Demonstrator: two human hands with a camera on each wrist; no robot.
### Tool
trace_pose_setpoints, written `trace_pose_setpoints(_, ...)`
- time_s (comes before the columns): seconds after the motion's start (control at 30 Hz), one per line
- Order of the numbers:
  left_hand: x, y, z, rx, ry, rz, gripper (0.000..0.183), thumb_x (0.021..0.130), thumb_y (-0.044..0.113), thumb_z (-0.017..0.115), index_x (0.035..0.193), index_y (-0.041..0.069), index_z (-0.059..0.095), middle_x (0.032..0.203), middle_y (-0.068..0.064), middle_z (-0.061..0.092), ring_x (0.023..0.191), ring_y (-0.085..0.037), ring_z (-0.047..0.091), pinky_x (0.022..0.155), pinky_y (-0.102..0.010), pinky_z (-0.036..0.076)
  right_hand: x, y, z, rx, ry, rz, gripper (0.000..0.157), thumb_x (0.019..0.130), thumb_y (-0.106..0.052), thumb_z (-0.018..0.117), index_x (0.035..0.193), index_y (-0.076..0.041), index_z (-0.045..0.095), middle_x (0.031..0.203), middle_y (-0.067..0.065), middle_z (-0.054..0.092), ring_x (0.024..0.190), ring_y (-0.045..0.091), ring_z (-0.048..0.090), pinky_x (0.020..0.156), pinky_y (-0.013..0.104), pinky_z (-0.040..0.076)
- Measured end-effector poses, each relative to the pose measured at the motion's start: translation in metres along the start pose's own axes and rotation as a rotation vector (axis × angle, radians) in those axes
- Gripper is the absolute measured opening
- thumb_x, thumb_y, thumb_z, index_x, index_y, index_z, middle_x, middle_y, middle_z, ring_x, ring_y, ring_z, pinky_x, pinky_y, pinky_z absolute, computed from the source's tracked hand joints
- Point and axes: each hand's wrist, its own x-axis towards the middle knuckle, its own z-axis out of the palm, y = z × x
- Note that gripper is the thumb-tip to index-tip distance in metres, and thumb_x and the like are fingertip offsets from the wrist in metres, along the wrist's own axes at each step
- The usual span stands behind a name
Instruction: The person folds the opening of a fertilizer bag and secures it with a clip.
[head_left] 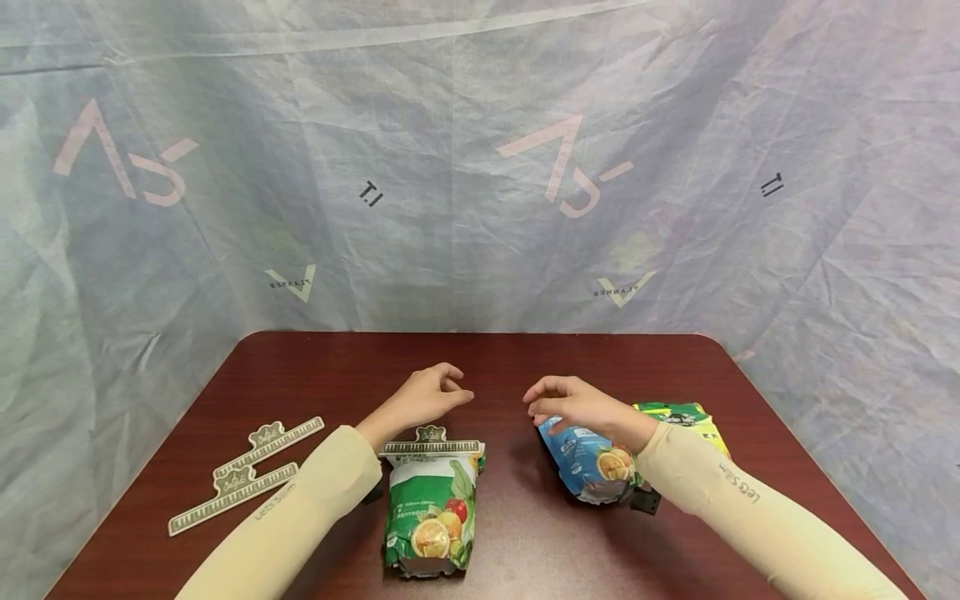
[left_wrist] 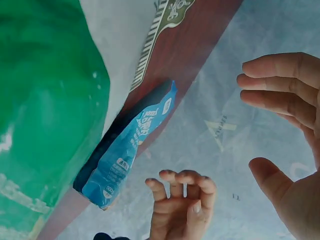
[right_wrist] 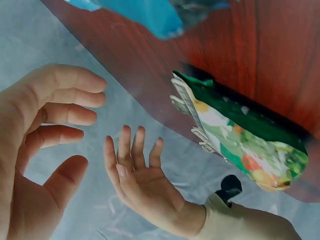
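My left hand hovers beyond the green bag with nothing held, its fingers loosely bent and the thumb apart from them. That bag, printed with fruit and vegetables, lies below it with a long sealing clip across its top edge. My right hand is in the air over the top end of a blue bag with orange fruit on it. Its fingers are also loosely bent around nothing, as the right wrist view shows in the near hand. The right hand and forearm hide part of the blue bag.
Two more long clips with piano-key patterns, one farther and one nearer, lie on the left of the dark red table. A yellow-green bag lies partly behind the right forearm. Grey printed cloth hangs around the table.
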Motion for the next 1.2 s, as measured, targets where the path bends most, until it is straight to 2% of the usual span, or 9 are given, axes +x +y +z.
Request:
trace_pose_setpoints(0.2,0.007,0.007,0.008,0.015,-0.009,0.033,0.041,0.086,0.030,0.062,0.120,0.007,0.053,0.098,-0.003,0.065,0.089,-0.018,0.061,0.078,-0.036,0.048,0.000,0.002,-0.009,-0.015,0.043,0.002,0.028,0.092,-0.017,0.054,0.114,0.002,0.052,0.109,0.022,0.054,0.098,0.038,0.055,0.080,0.050,0.047)
trace_pose_setpoints(0.37,0.012,0.014,0.015,0.040,-0.032,0.050,0.042,0.087,0.031,0.061,0.120,0.007,0.052,0.100,-0.004,0.063,0.088,-0.018,0.061,0.077,-0.035,0.048,0.001,0.004,-0.014,-0.026,0.083,0.008,0.027,0.092,-0.015,0.056,0.112,0.002,0.054,0.101,0.017,0.055,0.096,0.040,0.054,0.078,0.050,0.048)
trace_pose_setpoints(0.6,0.022,0.023,0.024,0.050,-0.052,0.062,0.045,0.087,0.032,0.061,0.121,0.006,0.051,0.101,-0.004,0.063,0.088,-0.017,0.061,0.075,-0.033,0.048,0.000,0.005,-0.020,-0.143,0.135,-0.019,0.024,0.092,-0.016,0.056,0.109,0.000,0.056,0.096,0.015,0.057,0.089,0.029,0.059,0.076,0.047,0.050)
trace_pose_setpoints(0.73,0.027,0.029,0.029,0.044,-0.056,0.060,0.045,0.086,0.032,0.062,0.121,0.005,0.052,0.101,-0.004,0.062,0.087,-0.016,0.061,0.074,-0.033,0.048,-0.001,0.005,-0.024,-0.191,0.160,-0.018,0.022,0.091,-0.016,0.055,0.108,-0.001,0.057,0.094,0.011,0.058,0.088,0.026,0.059,0.074,0.046,0.050)
trace_pose_setpoints(0.93,0.033,0.038,0.034,0.045,-0.052,0.064,0.044,0.086,0.032,0.063,0.119,0.005,0.052,0.097,-0.003,0.063,0.086,-0.016,0.061,0.076,-0.034,0.048,-0.001,0.007,-0.032,-0.209,0.181,-0.020,0.021,0.092,-0.014,0.054,0.107,-0.002,0.058,0.092,0.009,0.059,0.093,0.035,0.057,0.074,0.047,0.050)
trace_pose_setpoints(1.03,0.037,0.040,0.037,0.047,-0.058,0.052,0.045,0.086,0.033,0.063,0.120,0.006,0.052,0.098,-0.003,0.063,0.088,-0.017,0.061,0.077,-0.034,0.048,0.000,0.010,-0.036,-0.210,0.192,-0.017,0.020,0.092,-0.014,0.054,0.108,-0.002,0.058,0.092,0.009,0.060,0.095,0.038,0.056,0.074,0.046,0.050)
trace_pose_setpoints(1.2,0.041,0.044,0.042,0.072,-0.058,0.022,0.049,0.085,0.035,0.062,0.122,0.005,0.051,0.103,-0.005,0.062,0.092,-0.019,0.060,0.078,-0.035,0.048,-0.001,0.015,-0.043,-0.226,0.215,0.002,0.021,0.092,-0.014,0.055,0.108,-0.002,0.058,0.091,0.010,0.059,0.094,0.036,0.056,0.073,0.045,0.050)
